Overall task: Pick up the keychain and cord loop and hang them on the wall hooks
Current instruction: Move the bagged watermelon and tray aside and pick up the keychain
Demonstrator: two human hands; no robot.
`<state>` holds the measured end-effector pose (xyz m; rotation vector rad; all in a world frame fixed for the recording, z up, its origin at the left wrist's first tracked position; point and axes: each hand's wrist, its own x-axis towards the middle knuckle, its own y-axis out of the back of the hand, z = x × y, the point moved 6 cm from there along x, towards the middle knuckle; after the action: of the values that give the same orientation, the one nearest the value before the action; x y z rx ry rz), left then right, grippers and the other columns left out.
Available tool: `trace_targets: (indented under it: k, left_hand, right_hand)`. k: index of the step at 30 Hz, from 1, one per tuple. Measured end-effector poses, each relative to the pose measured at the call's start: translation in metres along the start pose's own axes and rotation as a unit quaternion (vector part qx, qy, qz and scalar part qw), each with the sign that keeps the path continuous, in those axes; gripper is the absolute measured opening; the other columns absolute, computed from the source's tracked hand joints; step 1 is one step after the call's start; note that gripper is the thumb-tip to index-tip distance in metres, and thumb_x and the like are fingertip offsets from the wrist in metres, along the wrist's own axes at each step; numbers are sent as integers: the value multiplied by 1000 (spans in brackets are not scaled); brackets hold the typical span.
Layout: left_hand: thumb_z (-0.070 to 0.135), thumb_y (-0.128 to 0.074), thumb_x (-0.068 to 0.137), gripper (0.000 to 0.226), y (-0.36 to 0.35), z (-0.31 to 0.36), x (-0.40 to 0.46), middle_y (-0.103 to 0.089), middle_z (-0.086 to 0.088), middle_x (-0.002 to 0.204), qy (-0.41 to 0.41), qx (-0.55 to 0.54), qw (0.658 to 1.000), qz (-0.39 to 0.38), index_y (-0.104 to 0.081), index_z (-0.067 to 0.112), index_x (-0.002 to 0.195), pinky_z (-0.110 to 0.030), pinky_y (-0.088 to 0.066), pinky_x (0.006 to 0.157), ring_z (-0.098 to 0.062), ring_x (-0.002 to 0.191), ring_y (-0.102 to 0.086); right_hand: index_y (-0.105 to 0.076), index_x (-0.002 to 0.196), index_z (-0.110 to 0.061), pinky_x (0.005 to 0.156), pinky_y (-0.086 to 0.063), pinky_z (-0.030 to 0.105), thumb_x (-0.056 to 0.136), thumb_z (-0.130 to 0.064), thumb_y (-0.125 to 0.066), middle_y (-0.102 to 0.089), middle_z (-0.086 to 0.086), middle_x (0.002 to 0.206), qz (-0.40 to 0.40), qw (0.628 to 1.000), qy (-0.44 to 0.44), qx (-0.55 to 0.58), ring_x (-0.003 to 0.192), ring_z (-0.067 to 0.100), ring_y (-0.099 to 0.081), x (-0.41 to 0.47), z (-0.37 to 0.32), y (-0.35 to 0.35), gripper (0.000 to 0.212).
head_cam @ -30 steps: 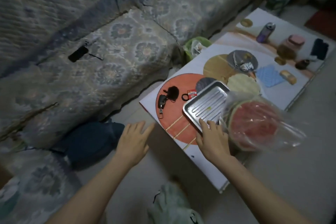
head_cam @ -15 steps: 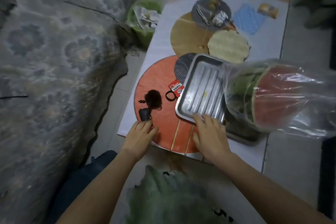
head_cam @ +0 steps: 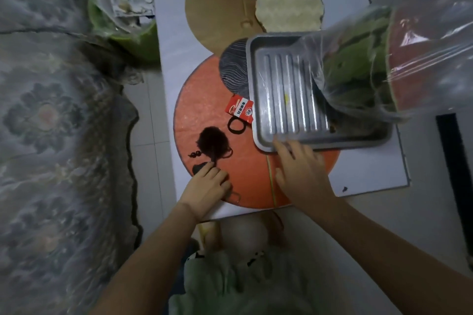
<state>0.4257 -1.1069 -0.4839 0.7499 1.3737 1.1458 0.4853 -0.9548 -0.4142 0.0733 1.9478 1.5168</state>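
Left hand (head_cam: pixel 208 184) curled over keychain (head_cam: pixel 211 142) on the orange disc, lower centre; grip unclear. Right hand (head_cam: pixel 300 169) open, flat at tray (head_cam: pixel 281 89) edge. Cord loop (head_cam: pixel 236 125) just beyond. White surface (head_cam: pixel 371 174); sofa (head_cam: pixel 56 123) left.

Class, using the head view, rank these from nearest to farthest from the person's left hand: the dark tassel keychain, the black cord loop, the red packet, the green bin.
Measured from the left hand:
1. Keychain, just beyond the fingertips, on the orange mat.
2. Cord loop, farther up and right, beside the tray.
3. Red packet, just above the loop.
4. Green bin, far up-left, off the board.
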Motion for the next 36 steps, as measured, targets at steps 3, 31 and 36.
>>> trace_targets:
  k: [3, 31, 36]
  left_hand:
    - [24, -79, 60, 23, 2, -17, -3, -73, 3, 82, 40, -27, 999, 22, -68, 24, 81, -30, -51, 87, -16, 77, -68]
    - [4, -74, 69, 19, 202, -211, 8, -61, 11, 45, 329, -638, 630, 296, -70, 19, 59, -9, -38, 44, 3, 43, -50]
    - [8, -74, 71, 28, 207, -300, 33, -57, 12, 40, 300, -644, 649, 272, -62, 23, 51, -18, -38, 43, -1, 40, -46]
  right_hand:
    - [-36, 139, -18, 94, -39, 39, 87, -20, -50, -48, 8, 140, 6, 999, -34, 10, 120, 27, -48, -6, -6, -5, 54]
    - [-16, 147, -20, 104, -33, 38, 90, -25, -44, -40, 4, 145, 93, 987, -98, 89, 129, 25, -38, 124, -60, 141, 63]
    - [-25, 143, -18, 98, -36, 39, 91, -24, -46, -46, 7, 136, 101, 976, -163, 103, 121, 27, -43, 191, -95, 167, 56]
